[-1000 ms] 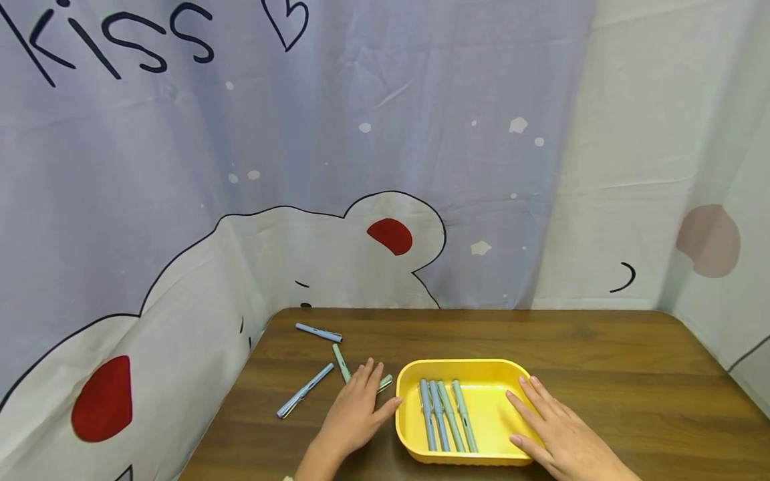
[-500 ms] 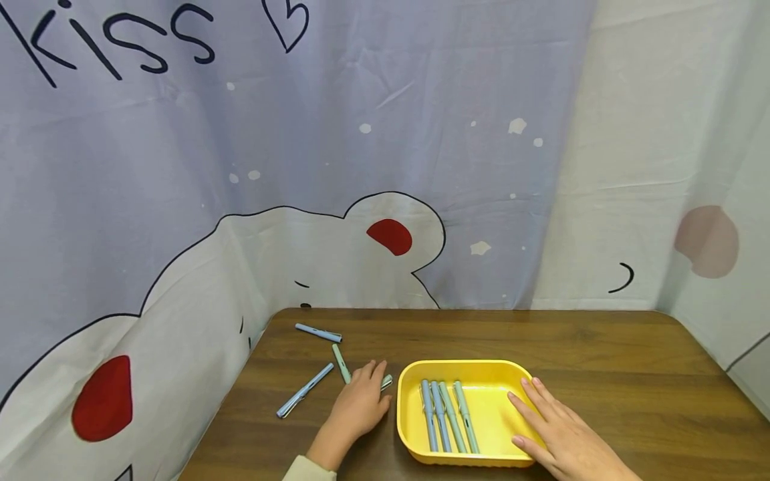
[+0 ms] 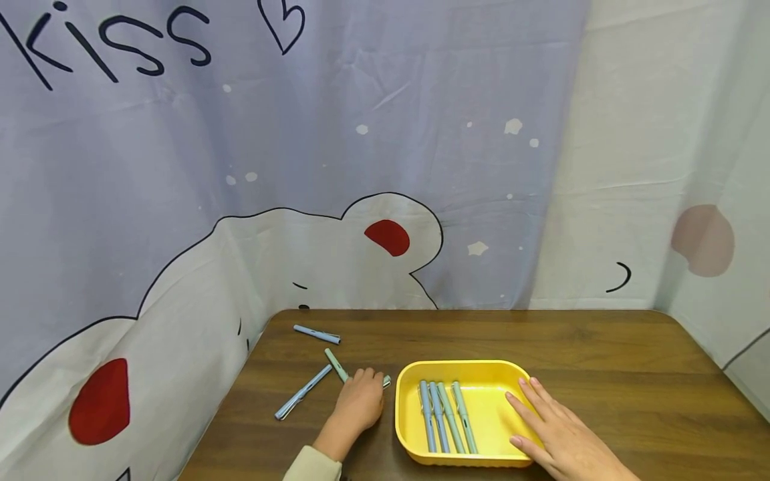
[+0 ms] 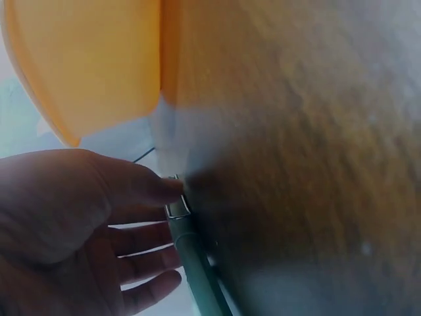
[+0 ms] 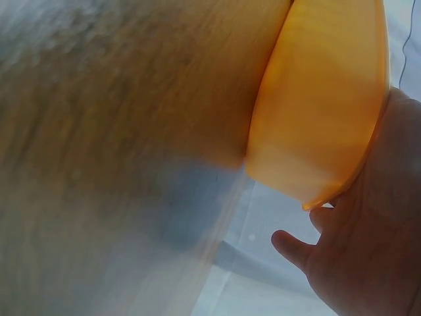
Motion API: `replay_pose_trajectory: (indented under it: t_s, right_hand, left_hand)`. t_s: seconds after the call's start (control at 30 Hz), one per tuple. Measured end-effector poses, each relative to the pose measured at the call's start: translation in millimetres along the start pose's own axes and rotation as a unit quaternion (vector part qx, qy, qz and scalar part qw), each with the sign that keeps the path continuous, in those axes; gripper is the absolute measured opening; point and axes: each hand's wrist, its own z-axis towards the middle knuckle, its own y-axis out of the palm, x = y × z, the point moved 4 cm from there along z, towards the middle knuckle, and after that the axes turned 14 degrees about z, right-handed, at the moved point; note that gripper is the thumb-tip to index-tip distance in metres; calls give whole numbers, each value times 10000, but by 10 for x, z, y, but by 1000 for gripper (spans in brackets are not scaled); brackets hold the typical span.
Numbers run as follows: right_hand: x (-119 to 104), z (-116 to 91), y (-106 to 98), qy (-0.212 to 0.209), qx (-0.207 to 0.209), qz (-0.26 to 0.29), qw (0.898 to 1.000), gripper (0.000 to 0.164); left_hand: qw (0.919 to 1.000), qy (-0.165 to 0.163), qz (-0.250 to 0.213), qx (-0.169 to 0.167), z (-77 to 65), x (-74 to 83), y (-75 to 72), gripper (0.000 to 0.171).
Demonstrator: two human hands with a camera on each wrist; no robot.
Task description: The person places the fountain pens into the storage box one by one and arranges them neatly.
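My left hand (image 3: 359, 404) is bent over a green pen (image 3: 337, 365) left of the yellow tray (image 3: 463, 460). In the left wrist view, the thumb and fingers pinch that green pen (image 4: 200, 276) near its clip. The clip end of another green pen (image 3: 386, 381) seems to peek out right of the knuckles; the rest is hidden. My right hand (image 3: 562, 431) rests on the tray's right rim with fingers spread and fairly straight. Inside the tray, blue pens (image 3: 427, 417) and green pens (image 3: 464, 417) lie side by side on its left half.
Two blue pens lie loose at the left: one blue pen (image 3: 303, 393) near the table's left edge, another blue pen (image 3: 317, 334) farther back. The wooden table (image 3: 625, 374) ends at a printed curtain (image 3: 481, 167) behind and at the sides.
My left hand has drawn back from the tray's left rim, and its fingers have curled down onto the green pen, whose far end has shifted slightly left. The right hand stays put.
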Motion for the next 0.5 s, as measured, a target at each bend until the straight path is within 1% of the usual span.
replay_pose_trajectory:
  t_s: [0.13,0.23,0.33,0.43,0.5]
  right_hand:
    - [-6,1,-5,-78,11,77,9999,66]
    - [-12,0,-13,-106,40,95,9999,66]
    - [-19,2,-24,-90,47,139,9999,65]
    - [-24,6,-32,-7,0,216,9998,65]
    - [-23,7,-31,56,-47,249,9997,64]
  left_hand:
    - [9998,111,162,97,0,12,-22,18]
    - [9999,120,39,47,15,13,-29,11]
    - [9999,85,-127,-12,32,9,-30,10]
    - [9995,-27,-313,-18,37,0,-39,10]
    - [9991,-116,-403,50,36,-11,-51,12]
